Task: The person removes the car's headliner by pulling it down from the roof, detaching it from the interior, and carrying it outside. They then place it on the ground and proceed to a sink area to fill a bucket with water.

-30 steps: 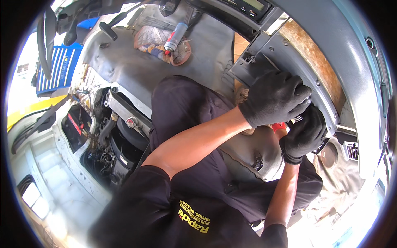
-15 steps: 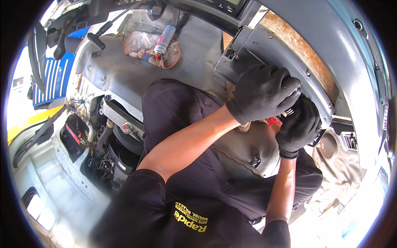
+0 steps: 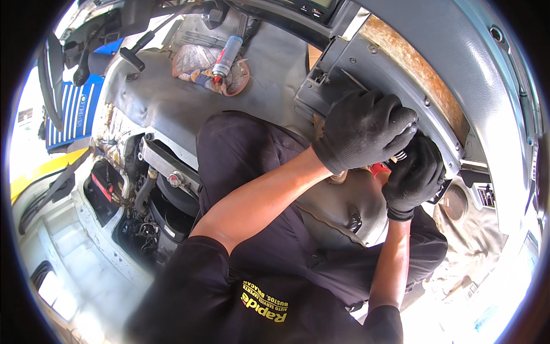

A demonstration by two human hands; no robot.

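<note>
and here we are at three o'clock in the view, where the small ridged piece [image 3: 399,155] just peeks out, bright and metal-looking, in the gap between two black gloves. the left hand [image 3: 366,132] sits at two o'clock, fingers curled over, knuckles up; the right hand [image 3: 417,175] is tucked close at three, fingers bent inward beside that piece. how tightly either one closes, and what exactly it has hold of, i can't tell: the gloves cover it.

on handling, my read is light and stiff, something that fits in a fist, not fragile; smooth metal could slide a little, but those ridges should give the knit something to bite. best hold looks like fingertips around the ridged side, thumb opposite. the red piece [image 3: 378,169], just beside it toward eight o'clock, shows too little to judge. the grey panel [image 3: 378,71], running from one to three o'clock, looks rigid.

and the change from a second ago? the whole view has swung, so hands, panel and the spray can [image 3: 229,54] at eleven o'clock all sit further left in it. the hands themselves keep practically the same pose, and against half a second ago, hardly anything stirs!
</note>
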